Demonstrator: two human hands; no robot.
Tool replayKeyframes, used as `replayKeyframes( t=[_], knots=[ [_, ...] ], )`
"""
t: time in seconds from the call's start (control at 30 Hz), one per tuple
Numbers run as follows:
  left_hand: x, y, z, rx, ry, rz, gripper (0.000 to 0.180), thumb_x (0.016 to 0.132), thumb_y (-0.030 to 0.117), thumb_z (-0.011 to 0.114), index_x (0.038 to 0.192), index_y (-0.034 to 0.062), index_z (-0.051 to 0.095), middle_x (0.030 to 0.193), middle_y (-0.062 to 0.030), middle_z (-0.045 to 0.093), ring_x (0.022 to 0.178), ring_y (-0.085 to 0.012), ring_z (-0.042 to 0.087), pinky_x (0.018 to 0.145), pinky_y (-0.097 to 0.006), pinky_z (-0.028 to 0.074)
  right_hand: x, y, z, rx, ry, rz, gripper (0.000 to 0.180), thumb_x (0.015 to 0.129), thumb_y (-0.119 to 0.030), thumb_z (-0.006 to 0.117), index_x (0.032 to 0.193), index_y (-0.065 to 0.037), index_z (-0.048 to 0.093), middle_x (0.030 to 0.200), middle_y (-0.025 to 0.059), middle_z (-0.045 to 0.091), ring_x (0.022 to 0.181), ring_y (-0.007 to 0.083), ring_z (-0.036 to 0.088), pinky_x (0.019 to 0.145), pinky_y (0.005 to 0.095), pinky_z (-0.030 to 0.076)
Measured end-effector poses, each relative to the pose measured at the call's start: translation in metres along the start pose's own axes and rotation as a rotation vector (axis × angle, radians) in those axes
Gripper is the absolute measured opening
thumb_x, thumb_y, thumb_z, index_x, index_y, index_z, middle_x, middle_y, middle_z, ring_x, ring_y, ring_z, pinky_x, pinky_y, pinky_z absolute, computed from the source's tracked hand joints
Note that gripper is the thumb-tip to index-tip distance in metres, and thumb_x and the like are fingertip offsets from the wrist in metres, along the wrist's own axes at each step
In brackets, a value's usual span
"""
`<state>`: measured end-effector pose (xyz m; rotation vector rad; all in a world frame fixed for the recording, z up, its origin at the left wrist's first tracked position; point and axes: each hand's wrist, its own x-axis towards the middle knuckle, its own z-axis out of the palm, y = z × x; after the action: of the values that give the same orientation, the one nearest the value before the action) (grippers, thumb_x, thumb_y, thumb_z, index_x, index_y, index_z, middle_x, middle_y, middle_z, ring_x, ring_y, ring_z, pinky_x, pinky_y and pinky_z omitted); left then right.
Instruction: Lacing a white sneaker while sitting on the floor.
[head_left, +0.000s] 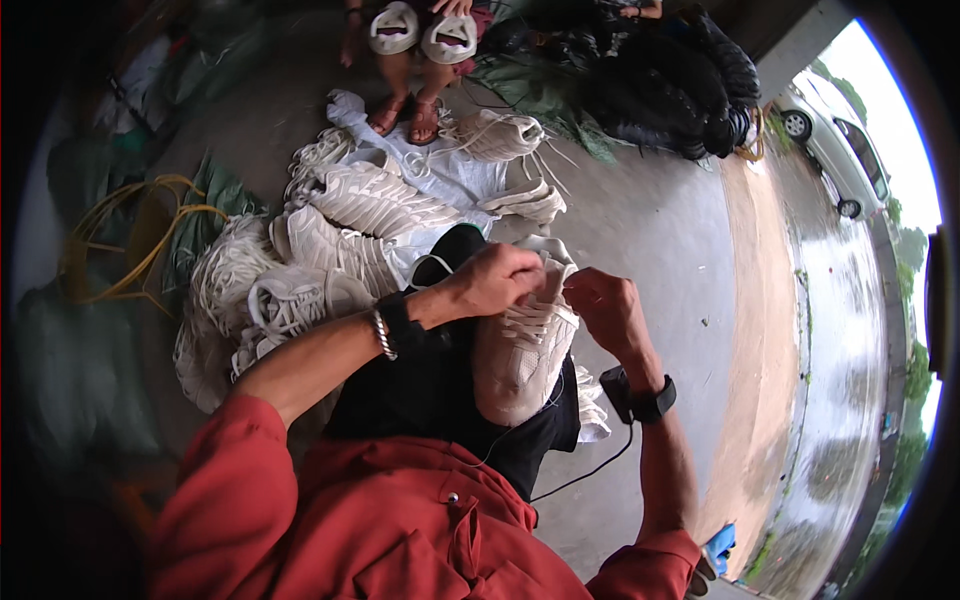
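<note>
A white lace-up sneaker (520, 360) lies across my black-clad lap, toe pointing toward me. White laces (530, 318) cross its upper. My left hand (497, 281) is over the left side of the shoe's opening, fingers curled together and slightly blurred. On the right side, close to the top of the lacing, my right hand (603, 308) has its thumb and fingers pinched together. Whatever either hand pinches is too small or hidden to make out. A thin thread-like line (540, 410) runs beside the toe. Black bands sit on both wrists.
White sneakers (350, 205) are heaped on the floor and a pale sheet (440, 185) to the left. Another person's sandaled feet (408, 122) are ahead, with white shoe pieces (449, 38) on the knees. Black bags (660, 85) stand back right; yellow strapping (145, 240) lies left.
</note>
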<state>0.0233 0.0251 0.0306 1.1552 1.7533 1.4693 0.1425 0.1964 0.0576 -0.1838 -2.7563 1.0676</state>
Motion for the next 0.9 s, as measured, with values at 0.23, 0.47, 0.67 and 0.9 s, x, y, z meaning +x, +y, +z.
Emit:
replayKeyframes(
  t=[0.23,0.47,0.67,0.9],
  knots=[
    [-0.034,0.057,0.064,-0.008,-0.471,0.369,0.009,0.084,0.007,0.050,0.083,0.0023,0.058,0.068,-0.0117,0.059,0.064,-0.0240,0.060,0.061,-0.032,0.046,0.014,0.017,0.005,-0.258,-0.193,-0.174,0.029,0.072,-0.003,0.057,0.099,-0.010,0.061,0.067,0.0098,0.061,0.062,0.0275,0.060,0.057,0.0368,0.046],
    [-0.009,0.006,0.049,0.212,0.084,-0.025,0.006,0.079,0.004,0.055,0.079,-0.0016,0.056,0.063,-0.0049,0.058,0.057,-0.0105,0.056,0.051,-0.029,0.045,0.018,0.022,-0.002,-0.350,-0.322,-0.200,0.023,0.071,-0.001,0.056,0.093,-0.009,0.059,0.067,0.0109,0.060,0.068,0.0299,0.061,0.060,0.0396,0.046],
    [0.019,-0.018,0.046,0.079,0.124,-0.215,0.013,0.087,0.012,0.056,0.090,-0.0012,0.057,0.069,-0.0068,0.062,0.056,-0.0106,0.057,0.047,-0.026,0.043,0.012,0.023,-0.002,-0.383,-0.253,-0.303,0.017,0.074,-0.002,0.059,0.091,-0.007,0.058,0.069,0.0113,0.062,0.064,0.0309,0.061,0.057,0.0392,0.047],
    [0.027,0.007,0.042,0.420,-0.062,-0.108,0.009,0.077,0.004,0.054,0.083,0.0004,0.059,0.080,-0.0147,0.064,0.075,-0.0225,0.062,0.066,-0.034,0.045,0.000,0.024,-0.004,-0.126,-0.188,-0.208,0.011,0.076,-0.009,0.060,0.086,-0.006,0.057,0.068,0.0129,0.061,0.068,0.0318,0.061,0.059,0.0401,0.047]
  ],
)
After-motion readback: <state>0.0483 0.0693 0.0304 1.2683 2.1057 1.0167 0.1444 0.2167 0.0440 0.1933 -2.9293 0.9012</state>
